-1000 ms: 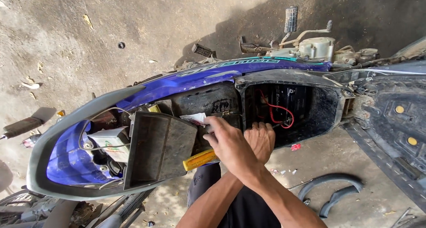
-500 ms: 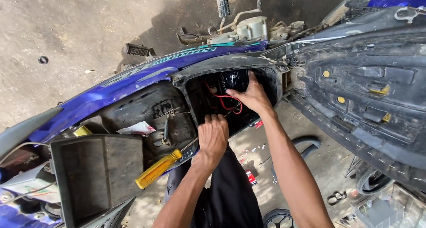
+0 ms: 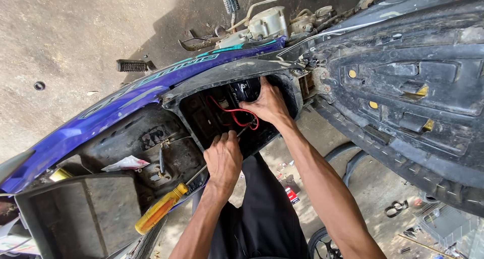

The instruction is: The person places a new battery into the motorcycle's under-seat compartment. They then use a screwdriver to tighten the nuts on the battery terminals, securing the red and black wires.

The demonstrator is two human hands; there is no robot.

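Both hands are working inside the open under-seat compartment [image 3: 212, 118] of a blue plastic-bodied scooter [image 3: 116, 112], whose black ribbed seat underside [image 3: 403, 87] is standing tipped up to the right. The left hand [image 3: 223, 158] is curling narrow at the compartment's near edge; whether it is gripping anything there I cannot tell. The right hand [image 3: 267, 105] is reaching deeper, fingers pressing against a black box-shaped battery [image 3: 244, 90] seated at the back of the cavity, beside a looped red wire [image 3: 237, 115]. A screwdriver with a translucent yellow handle [image 3: 160, 208] is lying unheld on the lower rim, its shaft pointing toward the left hand. In my judgement, the step in hand is freeing the battery or its lead. The next move is calling for a firm two-handed hold with the wire kept from snagging.
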